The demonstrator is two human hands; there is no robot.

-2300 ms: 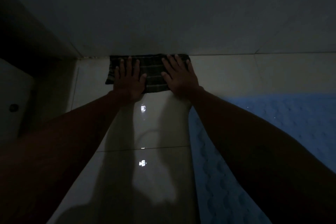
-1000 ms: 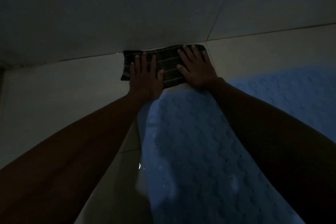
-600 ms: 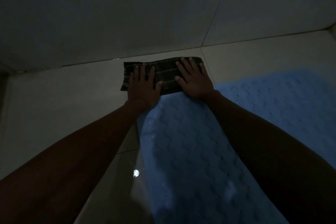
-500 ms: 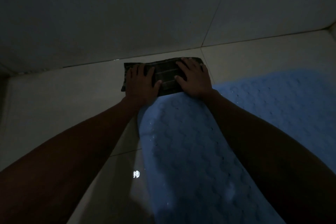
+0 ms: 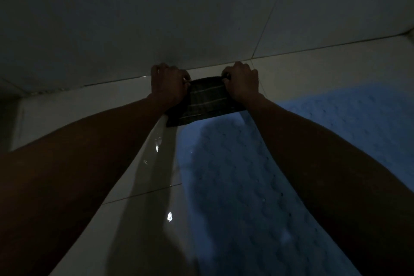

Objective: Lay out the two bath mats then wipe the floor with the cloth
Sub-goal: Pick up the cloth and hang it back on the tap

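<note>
A dark checked cloth [image 5: 205,102] with pale stripes hangs between my two hands, lifted off the floor near the base of the wall. My left hand [image 5: 167,84] pinches its far left corner with curled fingers. My right hand [image 5: 241,80] pinches the far right corner the same way. The cloth's lower edge droops toward me, over the far end of a blue bath mat [image 5: 235,186] with a bumpy pattern. That mat lies flat on the pale tiled floor [image 5: 139,186] under and between my forearms. The room is very dim.
The grey tiled wall [image 5: 179,18] rises straight ahead and meets the floor just beyond my hands. The blue mat's surface spreads on to the right [image 5: 358,119]. Bright light reflections dot the glossy floor on the left.
Both hands lay flat on the cloth on the floor before. Now their fingers have curled round its far corners and lifted it off the tiles.
</note>
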